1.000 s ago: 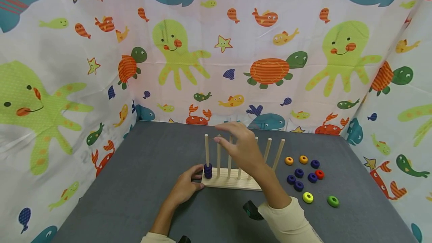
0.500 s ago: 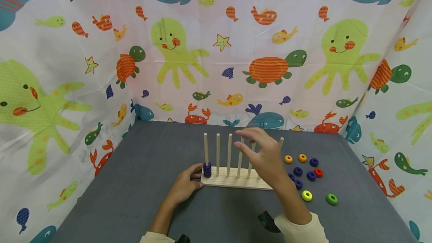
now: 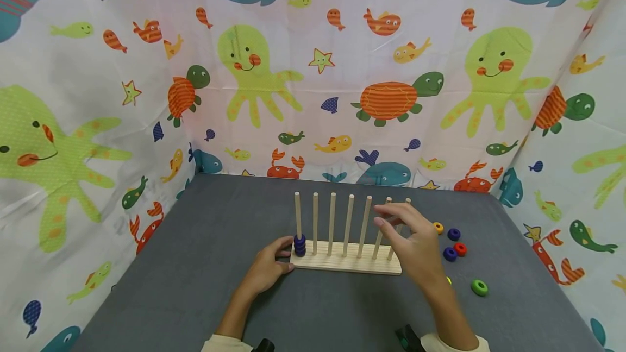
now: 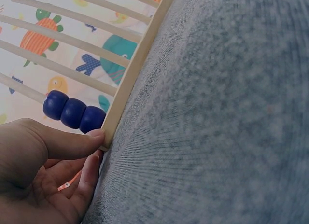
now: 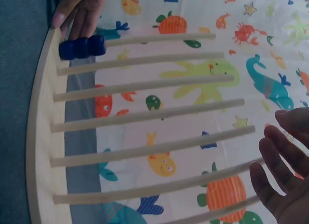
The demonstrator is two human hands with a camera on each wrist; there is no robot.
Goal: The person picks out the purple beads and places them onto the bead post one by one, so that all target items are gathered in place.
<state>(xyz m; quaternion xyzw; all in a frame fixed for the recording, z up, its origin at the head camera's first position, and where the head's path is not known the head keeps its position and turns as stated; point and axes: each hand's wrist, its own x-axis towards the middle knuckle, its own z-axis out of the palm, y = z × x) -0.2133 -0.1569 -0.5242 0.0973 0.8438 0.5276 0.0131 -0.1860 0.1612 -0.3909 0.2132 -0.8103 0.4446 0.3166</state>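
Observation:
A wooden peg rack [image 3: 342, 265] with a row of upright pegs stands on the table in the head view. Three dark blue beads [image 3: 300, 245] are stacked on its leftmost peg, low against the base; the same blue beads [image 4: 72, 113] show large in the left wrist view. My left hand [image 3: 266, 266] pinches the rack's left end, thumb on the near edge and fingers behind. My right hand [image 3: 415, 240] hangs in the air by the rightmost pegs, fingers loosely bent and thumb apart. In the right wrist view, nothing lies between the fingers of the right hand [image 5: 285, 161].
Right of the rack lie loose beads on the grey table [image 3: 220, 221]: an orange bead [image 3: 438, 227], a red bead [image 3: 459, 249], a green bead [image 3: 479, 287] and blue ones. My right hand and forearm hide others. A sea-animal curtain [image 3: 313, 140] encloses the back and sides.
My right hand has moved rightward from above the left pegs to the right end of the rack, uncovering the middle pegs. My left hand keeps its grip on the rack's end.

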